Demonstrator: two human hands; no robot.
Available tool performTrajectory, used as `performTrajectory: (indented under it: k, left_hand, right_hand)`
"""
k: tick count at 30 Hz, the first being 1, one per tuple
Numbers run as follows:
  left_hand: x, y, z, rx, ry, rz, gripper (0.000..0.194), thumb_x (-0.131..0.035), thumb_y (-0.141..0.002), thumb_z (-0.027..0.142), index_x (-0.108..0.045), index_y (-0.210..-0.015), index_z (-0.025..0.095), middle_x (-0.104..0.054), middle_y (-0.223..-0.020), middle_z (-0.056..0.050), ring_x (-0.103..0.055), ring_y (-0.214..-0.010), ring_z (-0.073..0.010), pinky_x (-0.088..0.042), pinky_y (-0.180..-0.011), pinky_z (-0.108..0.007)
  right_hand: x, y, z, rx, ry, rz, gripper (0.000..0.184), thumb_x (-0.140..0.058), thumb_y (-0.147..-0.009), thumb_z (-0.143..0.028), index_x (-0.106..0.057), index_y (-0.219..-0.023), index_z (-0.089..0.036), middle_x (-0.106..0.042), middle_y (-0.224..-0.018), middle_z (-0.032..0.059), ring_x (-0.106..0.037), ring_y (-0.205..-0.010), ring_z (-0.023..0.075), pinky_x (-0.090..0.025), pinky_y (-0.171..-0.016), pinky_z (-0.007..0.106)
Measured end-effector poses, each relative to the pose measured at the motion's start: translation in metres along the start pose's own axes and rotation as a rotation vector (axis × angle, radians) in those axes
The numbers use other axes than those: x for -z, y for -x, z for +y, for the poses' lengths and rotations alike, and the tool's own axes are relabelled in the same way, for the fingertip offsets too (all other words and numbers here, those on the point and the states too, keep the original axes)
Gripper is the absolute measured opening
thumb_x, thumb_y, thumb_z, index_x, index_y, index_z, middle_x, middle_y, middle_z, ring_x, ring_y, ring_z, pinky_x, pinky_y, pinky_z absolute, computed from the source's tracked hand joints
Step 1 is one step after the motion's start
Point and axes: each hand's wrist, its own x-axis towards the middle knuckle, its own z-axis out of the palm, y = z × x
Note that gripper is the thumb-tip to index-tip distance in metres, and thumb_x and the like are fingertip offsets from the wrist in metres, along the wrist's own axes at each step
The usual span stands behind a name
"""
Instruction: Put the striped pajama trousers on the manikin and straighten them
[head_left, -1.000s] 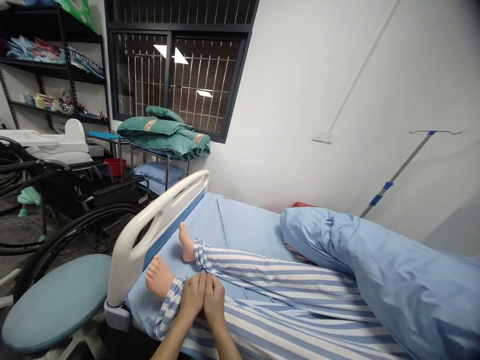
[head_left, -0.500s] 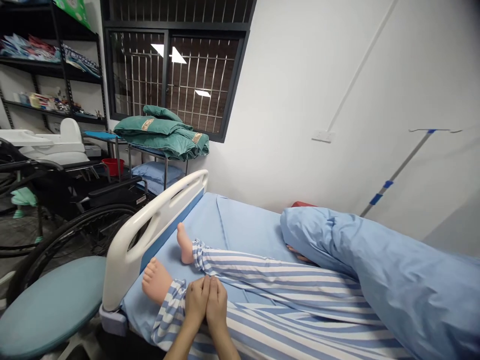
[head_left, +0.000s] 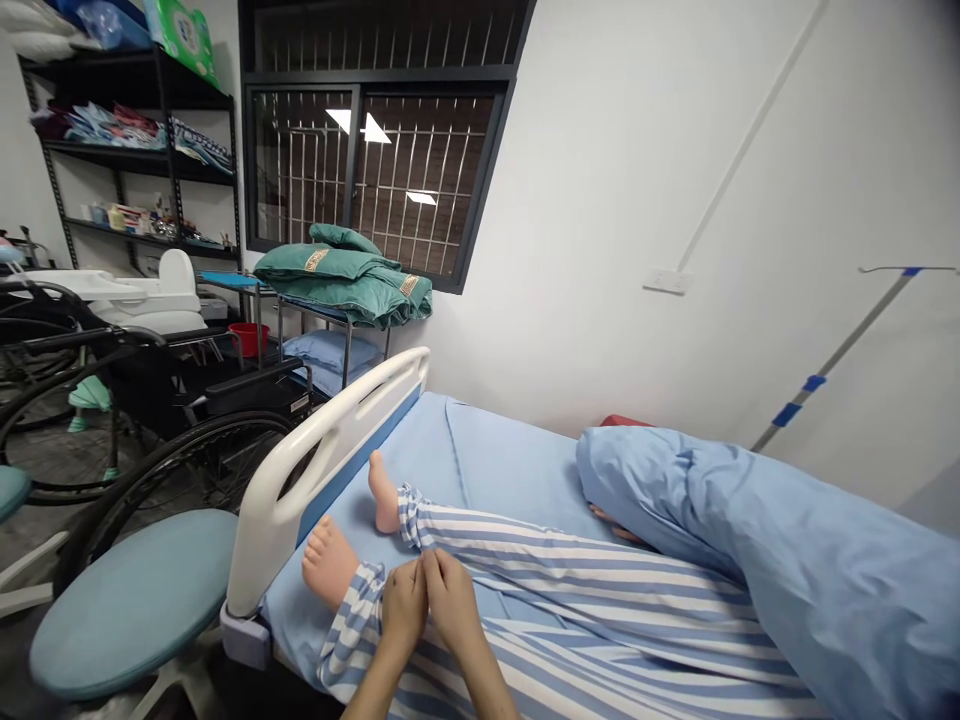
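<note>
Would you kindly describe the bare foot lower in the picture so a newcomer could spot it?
Find the white footboard of the bed. To its right, the lower foot pokes out of a striped trouser leg, up and left of the left hand. Its toes show in a row, whereas the upper foot is seen more side-on.

Cool, even light brightens the white wall [head_left: 600,230]; bright light panels [head_left: 376,131] reflect in the dark window [head_left: 409,165]. Wide-angle distortion stretches the edges, and the top-right corner darkens.
</note>
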Motion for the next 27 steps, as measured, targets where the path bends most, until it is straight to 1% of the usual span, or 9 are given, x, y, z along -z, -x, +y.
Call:
performTrajectory:
  k: [4,6,9,15,18,22,24,25,27]
  left_hand:
    - [0.001,0.003,0.002,-0.003,-0.003,0.037,0.047,-0.03,-0.084,0.044,-0.06,-0.061,0.016,-0.065,-0.064,-0.008,-0.053,-0.06,-0.0158,-0.035,-0.059,-0.025]
    - [0.001,0.004,0.004,-0.009,-0.003,0.024,0.047,-0.03,-0.085,0.044,-0.054,-0.054,0.017,-0.061,-0.057,-0.006,-0.05,-0.056,-0.0141,-0.033,-0.056,-0.024]
    - [0.001,0.004,0.005,-0.027,0.011,0.001,0.046,-0.029,-0.086,0.043,-0.049,-0.053,0.017,-0.058,-0.055,-0.004,-0.048,-0.055,-0.0128,-0.032,-0.056,-0.024]
    - [0.0,0.004,0.003,-0.01,0.027,-0.006,0.04,-0.032,-0.084,0.04,-0.049,-0.055,0.017,-0.058,-0.058,-0.004,-0.047,-0.058,-0.0138,-0.033,-0.059,-0.025]
    - [0.0,-0.001,0.014,0.051,0.098,-0.023,0.035,-0.036,-0.081,0.038,-0.047,-0.054,0.017,-0.055,-0.055,-0.002,-0.046,-0.056,-0.0129,-0.032,-0.057,-0.024]
    - [-0.001,-0.012,0.039,0.09,0.237,-0.037,0.034,-0.041,-0.075,0.038,-0.034,-0.048,0.019,-0.038,-0.045,0.004,-0.036,-0.049,-0.0094,-0.028,-0.05,-0.022]
    - [-0.003,-0.015,0.044,0.099,0.297,-0.03,0.035,-0.04,-0.075,0.039,-0.031,-0.048,0.02,-0.033,-0.044,0.005,-0.033,-0.046,-0.0087,-0.027,-0.048,-0.022]
    - [-0.005,-0.014,0.042,0.102,0.291,-0.017,0.035,-0.039,-0.076,0.04,-0.032,-0.048,0.02,-0.035,-0.044,0.005,-0.035,-0.046,-0.0091,-0.028,-0.048,-0.022]
    - [-0.009,-0.009,0.033,0.068,0.168,0.021,0.035,-0.037,-0.078,0.04,-0.041,-0.051,0.019,-0.046,-0.048,0.002,-0.043,-0.051,-0.0116,-0.032,-0.052,-0.023]
  right_hand:
    - [-0.006,0.013,0.007,-0.046,0.068,0.105,0.042,-0.031,-0.087,-0.046,-0.049,-0.059,-0.019,-0.056,-0.056,0.0026,-0.048,-0.052,0.015,-0.03,-0.051,0.025]
    - [-0.01,0.017,0.011,-0.079,0.13,0.142,0.041,-0.031,-0.087,-0.046,-0.05,-0.061,-0.02,-0.057,-0.056,0.0033,-0.049,-0.053,0.0159,-0.029,-0.052,0.026]
    - [-0.011,0.018,0.013,-0.093,0.151,0.125,0.041,-0.029,-0.088,-0.045,-0.048,-0.06,-0.021,-0.059,-0.058,0.0039,-0.05,-0.054,0.0164,-0.029,-0.053,0.026]
    - [-0.01,0.015,0.013,-0.09,0.109,0.123,0.041,-0.029,-0.088,-0.044,-0.05,-0.062,-0.02,-0.06,-0.061,0.0055,-0.052,-0.057,0.017,-0.032,-0.055,0.026]
    - [-0.01,0.014,0.016,-0.104,0.054,0.126,0.041,-0.029,-0.087,-0.044,-0.051,-0.062,-0.02,-0.061,-0.063,0.006,-0.053,-0.058,0.0172,-0.034,-0.057,0.026]
    - [-0.01,0.011,0.021,-0.123,-0.057,0.135,0.042,-0.029,-0.087,-0.045,-0.054,-0.065,-0.019,-0.063,-0.067,0.0067,-0.055,-0.062,0.0177,-0.037,-0.058,0.026]
    - [-0.009,0.01,0.022,-0.116,-0.086,0.16,0.043,-0.03,-0.086,-0.046,-0.054,-0.063,-0.018,-0.062,-0.064,0.0061,-0.054,-0.06,0.0173,-0.037,-0.057,0.025]
    - [-0.008,0.01,0.023,-0.11,-0.093,0.177,0.043,-0.031,-0.086,-0.046,-0.054,-0.063,-0.018,-0.062,-0.063,0.0058,-0.054,-0.059,0.0171,-0.037,-0.057,0.025]
    - [-0.008,0.01,0.023,-0.109,-0.092,0.223,0.042,-0.034,-0.085,-0.047,-0.054,-0.062,-0.018,-0.061,-0.062,0.0053,-0.053,-0.057,0.0164,-0.036,-0.056,0.025]
